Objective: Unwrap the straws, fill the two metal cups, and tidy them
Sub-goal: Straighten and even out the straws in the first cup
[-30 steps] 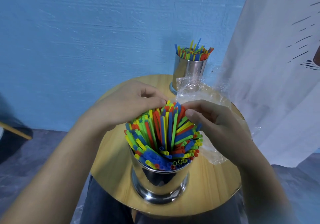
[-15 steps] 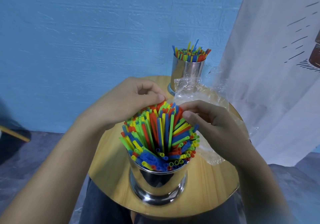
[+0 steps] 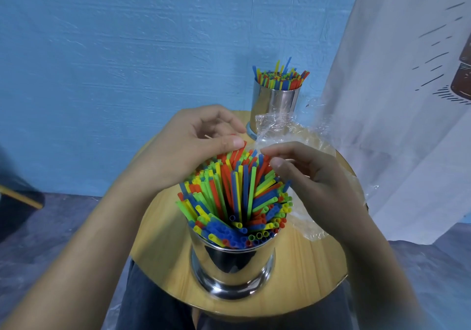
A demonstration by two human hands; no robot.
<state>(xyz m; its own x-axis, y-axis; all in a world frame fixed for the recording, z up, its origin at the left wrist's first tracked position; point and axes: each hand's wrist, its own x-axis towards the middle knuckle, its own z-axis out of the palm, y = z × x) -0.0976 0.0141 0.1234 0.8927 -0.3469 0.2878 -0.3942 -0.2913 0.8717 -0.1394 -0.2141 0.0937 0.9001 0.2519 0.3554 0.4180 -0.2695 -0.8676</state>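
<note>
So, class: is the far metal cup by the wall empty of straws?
No. The far metal cup is packed with coloured straws sticking up above its rim.

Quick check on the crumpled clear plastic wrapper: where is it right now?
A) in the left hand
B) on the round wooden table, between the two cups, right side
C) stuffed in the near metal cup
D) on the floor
B: the crumpled clear plastic wrapper lies on the round wooden table, between the far metal cup and the near metal cup, partly behind the right hand.
</note>
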